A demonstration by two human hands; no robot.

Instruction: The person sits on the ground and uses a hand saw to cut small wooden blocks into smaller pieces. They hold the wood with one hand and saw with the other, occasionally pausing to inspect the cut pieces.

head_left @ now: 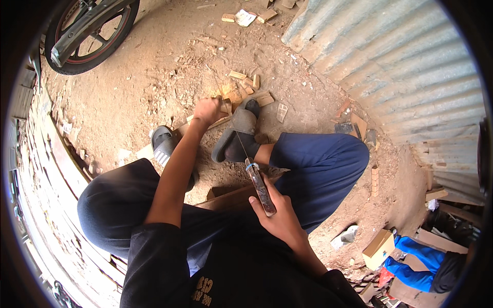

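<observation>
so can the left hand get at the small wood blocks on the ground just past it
Probably yes: the blocks lie close, though the left hand seems to grip a wood piece and a thin blade runs nearby.

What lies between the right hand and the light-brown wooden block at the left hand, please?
In the head view, a thin metal blade and a dark-grey slippered foot lie between them.

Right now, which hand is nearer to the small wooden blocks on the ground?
Left hand: it is just short of the small wooden blocks, slightly to their left. The right hand is farther back toward the body, around the handle.
</observation>
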